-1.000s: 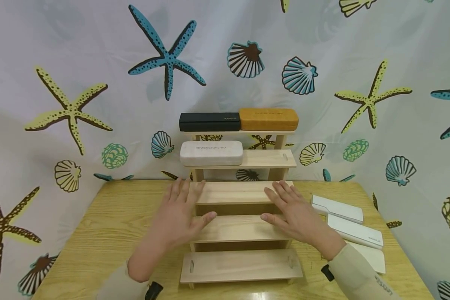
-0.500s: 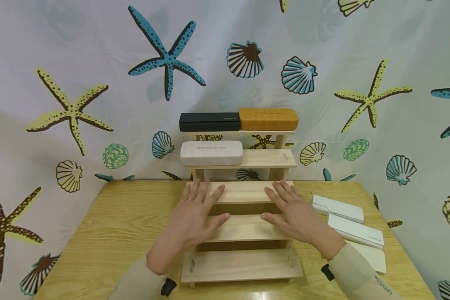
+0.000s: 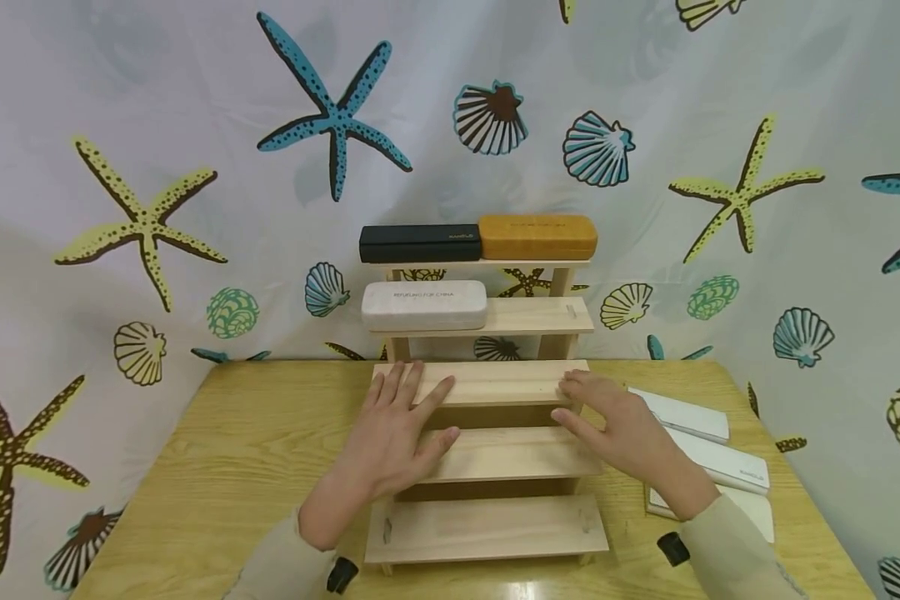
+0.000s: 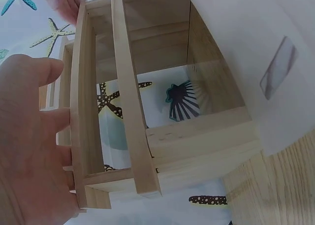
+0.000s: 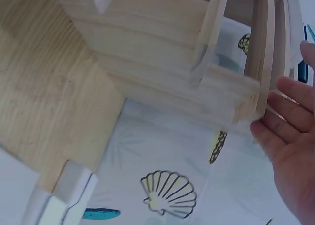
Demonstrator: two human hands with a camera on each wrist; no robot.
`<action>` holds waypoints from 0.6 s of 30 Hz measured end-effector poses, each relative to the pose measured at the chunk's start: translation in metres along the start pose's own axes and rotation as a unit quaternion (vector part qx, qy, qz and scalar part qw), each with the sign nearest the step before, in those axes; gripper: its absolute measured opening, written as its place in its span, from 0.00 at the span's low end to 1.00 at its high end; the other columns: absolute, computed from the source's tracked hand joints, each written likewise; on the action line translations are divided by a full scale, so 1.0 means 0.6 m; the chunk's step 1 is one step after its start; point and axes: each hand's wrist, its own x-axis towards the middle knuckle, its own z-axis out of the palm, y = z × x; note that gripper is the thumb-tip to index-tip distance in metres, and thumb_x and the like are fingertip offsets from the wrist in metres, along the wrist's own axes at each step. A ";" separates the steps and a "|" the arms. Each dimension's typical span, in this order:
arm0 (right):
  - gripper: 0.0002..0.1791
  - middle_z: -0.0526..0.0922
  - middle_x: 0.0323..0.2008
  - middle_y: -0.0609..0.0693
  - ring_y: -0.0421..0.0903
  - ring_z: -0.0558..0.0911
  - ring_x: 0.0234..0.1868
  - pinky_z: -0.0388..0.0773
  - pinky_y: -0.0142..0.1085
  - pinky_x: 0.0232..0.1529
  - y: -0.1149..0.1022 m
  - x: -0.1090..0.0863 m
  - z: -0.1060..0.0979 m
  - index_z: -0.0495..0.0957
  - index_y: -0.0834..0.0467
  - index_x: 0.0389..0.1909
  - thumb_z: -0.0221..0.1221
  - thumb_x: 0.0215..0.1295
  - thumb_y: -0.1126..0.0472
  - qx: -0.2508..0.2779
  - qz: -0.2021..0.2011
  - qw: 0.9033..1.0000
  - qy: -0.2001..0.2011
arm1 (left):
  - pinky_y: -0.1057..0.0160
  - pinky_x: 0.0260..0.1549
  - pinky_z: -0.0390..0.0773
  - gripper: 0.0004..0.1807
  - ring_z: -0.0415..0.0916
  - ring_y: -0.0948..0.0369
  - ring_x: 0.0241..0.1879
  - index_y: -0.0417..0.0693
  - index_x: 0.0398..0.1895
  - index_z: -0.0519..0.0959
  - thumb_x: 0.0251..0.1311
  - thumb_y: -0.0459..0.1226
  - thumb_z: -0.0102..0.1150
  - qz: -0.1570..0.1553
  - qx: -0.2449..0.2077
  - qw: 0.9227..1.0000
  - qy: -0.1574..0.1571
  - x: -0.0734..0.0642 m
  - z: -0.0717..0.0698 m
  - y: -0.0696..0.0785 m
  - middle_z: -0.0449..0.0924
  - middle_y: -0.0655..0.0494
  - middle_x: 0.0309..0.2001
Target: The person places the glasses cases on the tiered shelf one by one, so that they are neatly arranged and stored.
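A tiered wooden rack (image 3: 487, 529) stands in the middle of the table. My left hand (image 3: 393, 440) lies over the left end of its middle board (image 3: 495, 383), fingers extended; in the left wrist view, those fingers reach along the board's edge. At that board's right end is my right hand (image 3: 626, 425), thumb apart and fingers slightly bent. Nothing is in its grasp in the right wrist view, where its fingertips (image 5: 258, 129) are by the wood. A black case (image 3: 420, 244) and an orange case (image 3: 537, 238) sit on the top board. Below them rests a white case (image 3: 424, 307).
Several white cases lie on the table at the right, among them an upper one (image 3: 690, 417) and a middle one (image 3: 727, 462); the right forearm partly covers them. Behind the wooden table (image 3: 247, 433) hangs a curtain (image 3: 450, 192) with starfish and shells.
My left hand has moved right, onto the left end of the rack's middle board. My right hand has shifted slightly right and turned more onto its side. The cases stay put.
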 end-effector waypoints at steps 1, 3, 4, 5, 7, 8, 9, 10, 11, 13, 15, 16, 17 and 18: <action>0.24 0.83 0.65 0.60 0.61 0.81 0.68 0.79 0.59 0.64 0.006 -0.006 -0.002 0.83 0.61 0.64 0.68 0.71 0.55 0.004 -0.012 0.999 0.030 | 0.33 0.79 0.52 0.37 0.52 0.33 0.81 0.58 0.81 0.66 0.74 0.61 0.49 -0.001 -0.003 1.000 0.000 0.000 0.000 0.000 0.58 0.32 0.80; 0.21 0.88 0.58 0.58 0.59 0.87 0.60 0.85 0.56 0.56 0.022 -0.020 -0.004 0.86 0.60 0.58 0.72 0.65 0.60 0.003 -0.030 0.996 0.084 | 0.33 0.80 0.51 0.37 0.51 0.33 0.82 0.58 0.81 0.66 0.74 0.61 0.49 -0.004 -0.007 1.000 -0.002 -0.001 0.002 -0.001 0.58 0.32 0.80; 0.20 0.89 0.55 0.57 0.57 0.88 0.56 0.86 0.55 0.53 0.029 -0.028 -0.004 0.87 0.60 0.56 0.73 0.63 0.63 0.002 -0.033 0.994 0.106 | 0.33 0.80 0.51 0.37 0.51 0.33 0.82 0.57 0.81 0.66 0.74 0.61 0.49 -0.005 -0.008 1.000 -0.002 -0.001 0.001 -0.002 0.58 0.32 0.80; 0.20 0.90 0.53 0.56 0.56 0.89 0.54 0.87 0.54 0.50 0.035 -0.035 -0.005 0.87 0.60 0.55 0.74 0.61 0.64 0.000 -0.031 0.992 0.122 | 0.33 0.80 0.50 0.37 0.51 0.34 0.82 0.58 0.81 0.66 0.74 0.61 0.49 -0.006 -0.009 1.000 -0.003 -0.001 0.001 -0.002 0.58 0.32 0.81; 0.19 0.91 0.51 0.54 0.54 0.90 0.51 0.87 0.52 0.47 0.046 -0.052 -0.008 0.88 0.58 0.54 0.75 0.60 0.64 0.004 -0.009 0.991 0.135 | 0.33 0.80 0.50 0.37 0.50 0.34 0.82 0.58 0.81 0.66 0.74 0.61 0.49 -0.010 -0.012 1.000 -0.006 -0.002 0.001 -0.002 0.57 0.32 0.81; 0.19 0.91 0.51 0.53 0.52 0.90 0.50 0.87 0.52 0.48 0.050 -0.062 -0.010 0.88 0.57 0.54 0.75 0.61 0.63 0.008 0.013 0.991 0.133 | 0.32 0.80 0.49 0.37 0.50 0.34 0.82 0.58 0.81 0.66 0.74 0.61 0.49 -0.011 -0.013 1.000 -0.008 -0.002 0.001 -0.003 0.57 0.32 0.81; 0.18 0.91 0.52 0.52 0.52 0.90 0.50 0.87 0.51 0.48 0.053 -0.072 -0.013 0.88 0.55 0.54 0.74 0.62 0.61 0.014 0.038 0.991 0.126 | 0.32 0.80 0.49 0.37 0.50 0.34 0.82 0.58 0.81 0.66 0.74 0.61 0.49 -0.012 -0.014 1.000 -0.010 -0.003 0.000 -0.003 0.57 0.32 0.81; 0.18 0.91 0.53 0.51 0.51 0.90 0.51 0.87 0.52 0.49 0.056 -0.082 -0.016 0.88 0.53 0.55 0.74 0.64 0.59 0.023 0.066 0.991 0.115 | 0.32 0.80 0.49 0.37 0.50 0.34 0.82 0.58 0.81 0.66 0.74 0.61 0.49 -0.012 -0.014 1.000 -0.011 -0.003 0.000 -0.003 0.56 0.32 0.81; 0.18 0.91 0.54 0.50 0.51 0.89 0.51 0.87 0.51 0.50 0.059 -0.091 -0.020 0.88 0.52 0.56 0.73 0.66 0.56 0.033 0.093 0.990 0.103 | 0.32 0.80 0.49 0.37 0.49 0.34 0.82 0.58 0.81 0.66 0.74 0.61 0.49 -0.013 -0.015 1.000 -0.012 -0.003 0.000 -0.002 0.56 0.32 0.81; 0.18 0.90 0.55 0.49 0.49 0.87 0.52 0.86 0.50 0.51 0.064 -0.110 -0.030 0.87 0.49 0.57 0.70 0.69 0.51 0.055 0.146 0.985 0.074 | 0.32 0.80 0.49 0.37 0.49 0.34 0.82 0.58 0.82 0.66 0.74 0.62 0.49 -0.013 -0.015 1.000 -0.013 -0.003 -0.001 -0.002 0.56 0.32 0.81; 0.19 0.88 0.57 0.48 0.42 0.85 0.54 0.85 0.44 0.53 0.072 -0.129 -0.040 0.85 0.47 0.60 0.68 0.71 0.47 0.074 0.194 0.977 0.045 | 0.32 0.80 0.49 0.38 0.49 0.34 0.82 0.58 0.82 0.65 0.75 0.62 0.48 -0.011 -0.014 1.000 -0.014 -0.003 -0.001 -0.002 0.56 0.32 0.81; 0.21 0.88 0.58 0.49 0.36 0.84 0.54 0.85 0.41 0.54 0.076 -0.138 -0.045 0.85 0.47 0.60 0.68 0.71 0.45 0.083 0.213 0.973 0.035 | 0.32 0.80 0.49 0.38 0.49 0.34 0.82 0.58 0.82 0.66 0.74 0.62 0.49 -0.011 -0.013 1.000 -0.014 -0.002 -0.001 -0.002 0.56 0.32 0.81; 0.22 0.87 0.59 0.50 0.31 0.82 0.53 0.84 0.36 0.54 0.082 -0.147 -0.049 0.84 0.47 0.61 0.68 0.71 0.45 0.090 0.228 0.969 0.027 | 0.32 0.80 0.49 0.38 0.49 0.34 0.82 0.58 0.82 0.66 0.74 0.62 0.49 -0.011 -0.013 1.000 -0.014 -0.002 -0.001 -0.002 0.56 0.32 0.81; 0.22 0.87 0.59 0.50 0.26 0.80 0.53 0.83 0.32 0.55 0.087 -0.156 -0.053 0.84 0.47 0.62 0.68 0.71 0.44 0.095 0.243 0.965 0.020 | 0.32 0.80 0.49 0.38 0.49 0.34 0.82 0.58 0.82 0.65 0.74 0.62 0.49 -0.011 -0.012 1.000 -0.014 -0.002 -0.001 -0.001 0.56 0.33 0.81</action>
